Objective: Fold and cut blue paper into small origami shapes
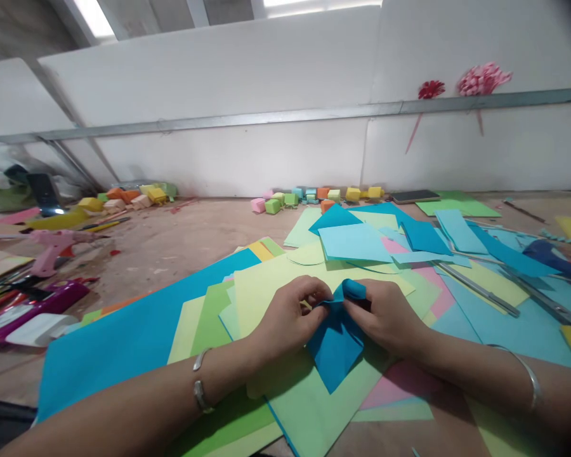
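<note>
A folded piece of dark blue paper is held up between both hands, with one corner pointing down toward me. My left hand pinches its upper left edge between thumb and fingers. On the other side, my right hand grips the upper right part, where a flap curls over near the fingertips. Beneath the hands lie overlapping sheets of pale yellow and pale green paper. A large blue sheet sticks out of the stack at the left.
Scissors and metal tweezers lie at the right among cut blue papers. Several small paper cubes line the wall. At the left are a pink glue gun and a purple tool.
</note>
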`<state>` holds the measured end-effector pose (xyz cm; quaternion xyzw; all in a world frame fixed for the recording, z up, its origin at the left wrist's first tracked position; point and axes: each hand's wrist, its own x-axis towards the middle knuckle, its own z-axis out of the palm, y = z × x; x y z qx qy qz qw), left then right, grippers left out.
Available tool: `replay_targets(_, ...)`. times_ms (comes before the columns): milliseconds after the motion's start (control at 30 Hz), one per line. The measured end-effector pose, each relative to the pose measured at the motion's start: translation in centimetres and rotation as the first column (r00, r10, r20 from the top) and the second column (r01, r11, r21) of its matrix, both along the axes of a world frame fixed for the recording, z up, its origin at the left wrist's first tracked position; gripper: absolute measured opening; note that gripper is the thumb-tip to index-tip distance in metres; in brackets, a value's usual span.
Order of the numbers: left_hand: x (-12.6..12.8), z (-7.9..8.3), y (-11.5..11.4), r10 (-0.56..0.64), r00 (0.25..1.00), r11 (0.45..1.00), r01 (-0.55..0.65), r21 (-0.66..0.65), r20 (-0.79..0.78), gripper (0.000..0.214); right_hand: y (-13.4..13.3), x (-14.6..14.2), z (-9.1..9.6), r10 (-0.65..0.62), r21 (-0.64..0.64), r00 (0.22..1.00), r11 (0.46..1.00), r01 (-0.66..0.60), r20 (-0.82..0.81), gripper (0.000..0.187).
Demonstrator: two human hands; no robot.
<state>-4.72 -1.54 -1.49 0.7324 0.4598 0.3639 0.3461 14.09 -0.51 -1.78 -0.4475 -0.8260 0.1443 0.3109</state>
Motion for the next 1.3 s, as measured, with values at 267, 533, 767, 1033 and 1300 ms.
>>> replay_targets(267, -0.2, 0.4, 0.0, -0.056, 0.998, 0.998, 0.055, -0.04, -0.018, 0.012, -0.4, 0.1, -0.3, 0.085, -0.021, 0.996, 0.996, -0.084, 0.041, 0.019)
replay_targets(533, -0.3, 1.3, -0.3, -0.041, 0.992, 0.985, 0.06, -0.162, 0.119, 0.033, -0.2, 0.3, 0.4, 0.025, -0.009, 0.998, 1.0, -0.026, -0.053, 0.018)
replay_targets(767, -0.1, 0.9, 0.2, -0.016, 1.0, 0.99, 0.019, -0.14, 0.017, 0.016, -0.3, 0.1, 0.4, -0.007, 0.025, 0.995, 1.0, 0.009, -0.095, 0.019)
replay_targets(1033, 0.0, 1.3, -0.1, -0.084, 0.989, 0.957, 0.115, -0.267, 0.124, 0.018, -0.2, 0.0, 0.3, -0.013, 0.006, 0.992, 1.0, 0.014, -0.126, 0.017)
replay_targets(1300, -0.1, 0.4, 0.4, 0.022, 0.999, 0.994, -0.018, -0.108, 0.038, 0.009, -0.5, 0.0, 0.1, 0.062, 0.017, 0.99, 0.998, -0.06, -0.125, 0.013)
